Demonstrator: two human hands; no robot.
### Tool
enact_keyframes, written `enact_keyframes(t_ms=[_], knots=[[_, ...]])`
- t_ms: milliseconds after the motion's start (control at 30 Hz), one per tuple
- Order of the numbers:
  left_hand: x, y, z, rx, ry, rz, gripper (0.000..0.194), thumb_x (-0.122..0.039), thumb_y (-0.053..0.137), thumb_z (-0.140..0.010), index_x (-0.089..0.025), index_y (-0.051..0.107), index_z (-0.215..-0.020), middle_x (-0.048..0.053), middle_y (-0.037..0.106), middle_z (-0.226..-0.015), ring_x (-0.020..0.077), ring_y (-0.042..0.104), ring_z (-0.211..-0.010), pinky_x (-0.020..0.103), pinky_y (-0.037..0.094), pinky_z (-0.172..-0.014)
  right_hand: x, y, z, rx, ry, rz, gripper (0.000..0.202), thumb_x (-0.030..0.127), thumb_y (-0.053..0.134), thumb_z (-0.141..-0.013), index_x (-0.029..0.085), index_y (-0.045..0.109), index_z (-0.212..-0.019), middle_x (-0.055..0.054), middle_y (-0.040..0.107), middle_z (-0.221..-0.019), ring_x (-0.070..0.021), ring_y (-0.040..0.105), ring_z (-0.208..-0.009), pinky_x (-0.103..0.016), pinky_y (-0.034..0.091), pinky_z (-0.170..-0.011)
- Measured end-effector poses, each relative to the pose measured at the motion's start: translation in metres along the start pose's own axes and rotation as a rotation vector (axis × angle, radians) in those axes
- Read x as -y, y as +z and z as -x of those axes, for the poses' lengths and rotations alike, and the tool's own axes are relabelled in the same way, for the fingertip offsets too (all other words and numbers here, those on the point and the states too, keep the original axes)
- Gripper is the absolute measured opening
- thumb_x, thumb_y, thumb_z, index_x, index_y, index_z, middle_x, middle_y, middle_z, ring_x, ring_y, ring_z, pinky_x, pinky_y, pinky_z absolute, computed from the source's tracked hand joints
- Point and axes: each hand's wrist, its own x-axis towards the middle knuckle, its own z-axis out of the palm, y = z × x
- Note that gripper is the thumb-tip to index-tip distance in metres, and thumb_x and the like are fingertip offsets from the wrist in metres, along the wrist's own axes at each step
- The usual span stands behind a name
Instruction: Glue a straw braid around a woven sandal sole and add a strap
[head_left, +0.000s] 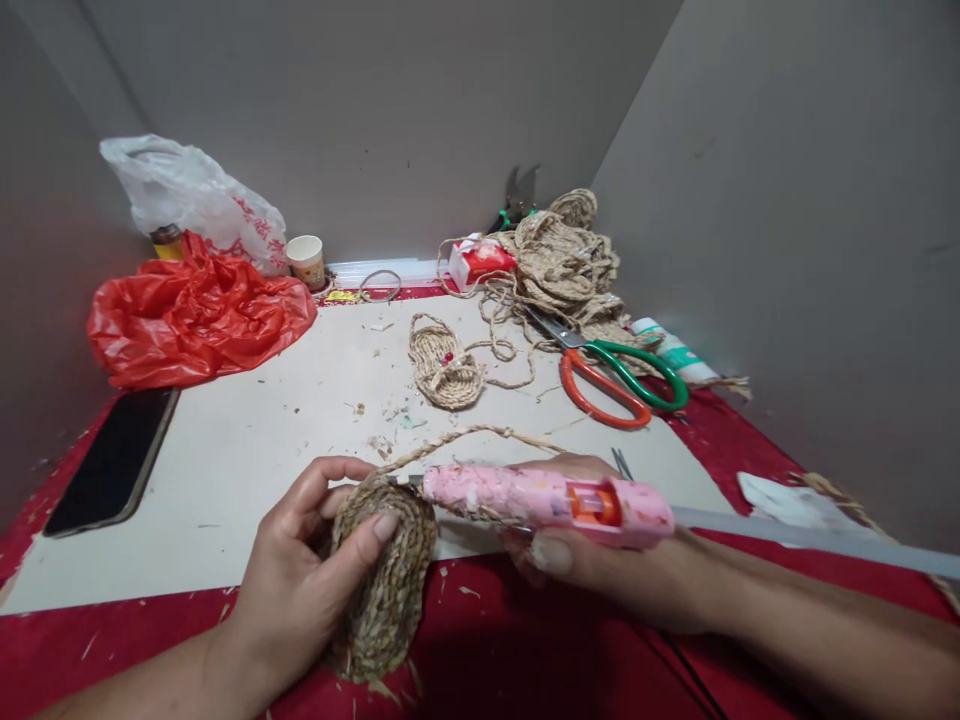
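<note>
My left hand [300, 560] is closed on an oval coil of braided straw [390, 590], thumb on its face and fingers behind it. In my right hand [600, 575] is a pink glue gun [495, 495], its nozzle pointing left at the coil's top edge. A long glue stick [810, 535] sticks out of the gun's back end. From the coil's top a straw cord [465, 432] arcs right and passes behind the gun. Most of my right fingers are hidden beneath the gun. Beyond my hands lies a small woven straw slipper [446, 365] with red beads.
Scissors [600, 370] with one orange and one green handle lie at right, before a heap of straw braid [566, 260]. A phone [112, 455] and a red plastic bag [202, 320] are at left. A paper cup [306, 262] stands at the back.
</note>
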Motion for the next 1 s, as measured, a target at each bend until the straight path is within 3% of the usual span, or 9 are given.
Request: enact_keyframes(t_ms=[167,367,733,1000], knots=[[-0.0029,0.0033,0.0033,-0.055,0.102,-0.122,0.031,-0.032,0.071,-0.075,-0.025,0.058,-0.102,0.001,0.069,-0.074,0.0180,0.064,-0.065,0.026,0.051,-0.058,-0.0012,-0.0016,0.0029,0.063,-0.009,0.024,0.045,0.061,0.051,-0.082,0.017,0.061,-0.082,0.000,0.049,-0.064,-0.0107,0.041,-0.055,-0.023,0.033,-0.048],[-0.0046,0.0040,0.0056,-0.084,0.231,-0.232,0.024,-0.028,0.070,-0.076,-0.027,0.061,-0.098,-0.002,0.069,-0.074,0.0144,0.062,-0.064,0.023,0.050,-0.060,0.0036,0.0005,0.0030,0.077,-0.048,0.040,0.035,0.052,0.052,-0.086,0.018,0.055,-0.076,0.002,0.048,-0.060,-0.0095,0.039,-0.051,-0.022,0.031,-0.045],[-0.0003,0.0012,0.0070,-0.050,0.198,-0.212,0.028,-0.029,0.069,-0.077,-0.026,0.057,-0.102,0.001,0.070,-0.076,0.0150,0.062,-0.064,0.024,0.050,-0.059,0.0017,-0.0016,0.0075,0.034,-0.066,0.033,0.035,0.047,0.053,-0.088,0.022,0.057,-0.065,0.005,0.041,-0.048,-0.0088,0.032,-0.043,-0.021,0.030,-0.042],[-0.0056,0.0023,0.0080,-0.050,0.176,-0.122,0.027,-0.028,0.072,-0.075,-0.024,0.059,-0.098,0.000,0.070,-0.073,0.0137,0.062,-0.061,0.021,0.050,-0.056,0.0021,-0.0036,0.0094,0.020,-0.022,0.073,0.040,0.055,0.051,-0.086,0.023,0.057,-0.062,0.004,0.039,-0.042,-0.0125,0.042,-0.045,-0.025,0.040,-0.050]])
